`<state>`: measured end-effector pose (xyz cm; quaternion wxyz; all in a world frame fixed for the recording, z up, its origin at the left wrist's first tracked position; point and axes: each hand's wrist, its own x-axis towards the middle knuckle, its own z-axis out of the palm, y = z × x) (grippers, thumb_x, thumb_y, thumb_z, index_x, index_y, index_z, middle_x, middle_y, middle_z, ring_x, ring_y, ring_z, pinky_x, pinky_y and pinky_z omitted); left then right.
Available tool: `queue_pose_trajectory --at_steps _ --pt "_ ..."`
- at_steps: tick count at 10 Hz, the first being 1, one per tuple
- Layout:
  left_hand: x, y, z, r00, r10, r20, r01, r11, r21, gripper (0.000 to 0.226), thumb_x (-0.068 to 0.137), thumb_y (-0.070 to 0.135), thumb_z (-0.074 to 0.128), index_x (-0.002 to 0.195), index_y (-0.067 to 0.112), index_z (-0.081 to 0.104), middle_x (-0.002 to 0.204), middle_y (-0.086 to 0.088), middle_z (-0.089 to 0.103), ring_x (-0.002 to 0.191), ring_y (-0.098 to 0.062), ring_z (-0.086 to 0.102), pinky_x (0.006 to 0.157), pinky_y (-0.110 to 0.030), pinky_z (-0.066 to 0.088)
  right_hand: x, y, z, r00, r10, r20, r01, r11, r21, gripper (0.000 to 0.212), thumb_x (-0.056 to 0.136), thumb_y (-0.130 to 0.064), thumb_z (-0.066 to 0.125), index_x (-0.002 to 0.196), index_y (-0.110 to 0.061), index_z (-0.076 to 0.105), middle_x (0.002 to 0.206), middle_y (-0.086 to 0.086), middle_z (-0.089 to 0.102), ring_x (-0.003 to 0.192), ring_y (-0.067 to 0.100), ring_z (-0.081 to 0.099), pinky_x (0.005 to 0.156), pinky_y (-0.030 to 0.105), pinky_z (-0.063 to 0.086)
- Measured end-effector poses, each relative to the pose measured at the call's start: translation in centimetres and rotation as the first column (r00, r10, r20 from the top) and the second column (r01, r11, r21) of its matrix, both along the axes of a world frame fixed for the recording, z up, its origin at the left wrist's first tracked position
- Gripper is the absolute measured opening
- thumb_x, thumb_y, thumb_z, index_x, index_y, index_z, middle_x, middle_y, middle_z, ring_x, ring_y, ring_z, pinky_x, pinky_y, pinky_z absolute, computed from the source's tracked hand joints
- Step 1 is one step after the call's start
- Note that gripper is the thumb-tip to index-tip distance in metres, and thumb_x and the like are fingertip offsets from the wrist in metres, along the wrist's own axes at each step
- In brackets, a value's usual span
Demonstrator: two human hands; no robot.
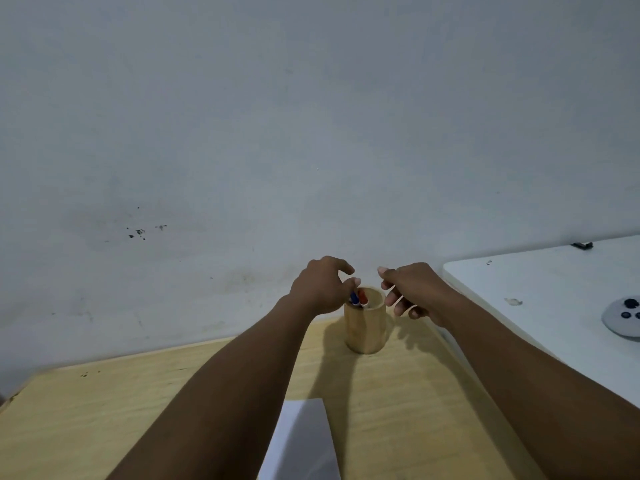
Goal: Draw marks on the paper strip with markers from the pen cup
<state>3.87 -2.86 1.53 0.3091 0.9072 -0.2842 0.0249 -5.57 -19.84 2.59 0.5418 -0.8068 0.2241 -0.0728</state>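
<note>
Pen cup (pixel 364 320), upright on wooden desk (pixel 104 417): your left hand (pixel 320 285) pinches the blue marker (pixel 354 298) inside, right hand (pixel 412 291) loosely open just beside, paper strip (pixel 301 441) nearer you; a slanted pull could tip it.

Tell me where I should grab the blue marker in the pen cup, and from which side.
Probably pinch the blue marker by its top end, coming down from above. It stands nearly upright in the wooden pen cup, so only that end shows above the rim, close beside the red marker. The left hand is already at it.
</note>
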Motion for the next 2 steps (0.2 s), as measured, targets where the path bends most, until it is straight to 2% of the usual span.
queue_pose_trajectory --at_steps 1,2 --pt "-0.1 1.1 0.7 1.000 0.010 0.021 -0.011 0.999 0.041 0.043 0.093 0.048 0.067 0.129 0.025 0.067 0.117 -0.007 0.073 0.112 -0.024 0.067 0.098 -0.046 0.055 0.2 0.3 0.4 0.998 0.016 0.061 -0.014 0.999 -0.042 0.038 0.098 -0.040 0.062 0.101 -0.004 0.072 0.081 0.010 0.075 0.057 0.018 0.065 0.051 0.027 0.044" --pt "-0.3 2.8 2.2 0.998 0.061 0.022 -0.062 0.997 0.038 0.047 0.092 0.048 0.068 0.133 0.025 0.065 0.121 -0.007 0.072 0.114 -0.026 0.067 0.100 -0.048 0.054 -0.2 1.4 1.8 0.993 0.059 0.101 -0.043 0.987 -0.154 0.030 0.098 -0.036 0.064 0.103 -0.007 0.072 0.097 0.010 0.077 0.079 0.022 0.071 0.063 0.032 0.053"
